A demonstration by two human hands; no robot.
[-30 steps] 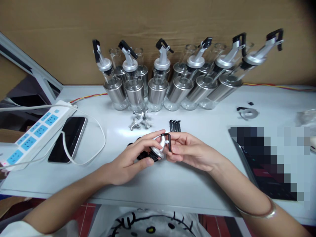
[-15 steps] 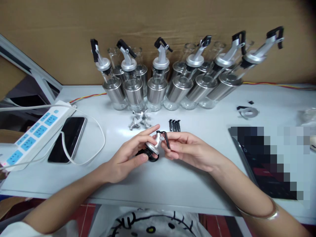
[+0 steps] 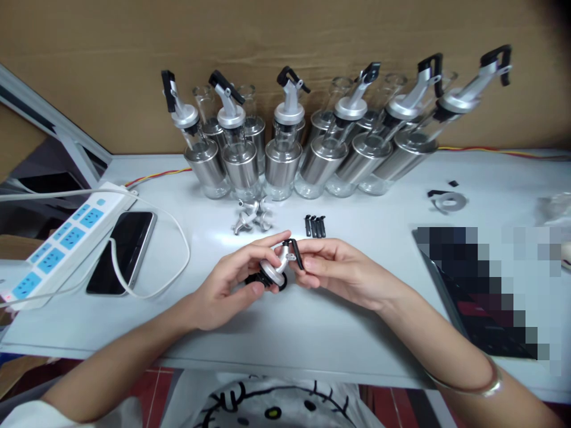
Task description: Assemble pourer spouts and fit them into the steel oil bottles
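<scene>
Close above the table, my left hand [image 3: 229,279] is closed around a silver bottle pourer [image 3: 272,271] with a black ribbed stopper, its spout tilted up and right. My right hand [image 3: 330,261] pinches the black lever cap [image 3: 296,254] at the spout's tip between thumb and fingers. Just beyond my hands lie several loose black lever caps [image 3: 316,226] in a row. To their left is a small heap of silver spouts [image 3: 253,215]. Parts of the stopper are hidden behind my left fingers.
Glass bottles with steel sleeves [image 3: 283,160] stand in rows at the back, the front ones fitted with pourers. On the left lie a power strip [image 3: 66,238], a phone [image 3: 120,252] and a white cable. A dark, partly pixelated device [image 3: 455,297] and a clear ring [image 3: 450,203] are at right.
The pourer has turned slightly in my left hand, and the black lever cap sits a little further left and steeper against the spout. Both hands keep their grip.
</scene>
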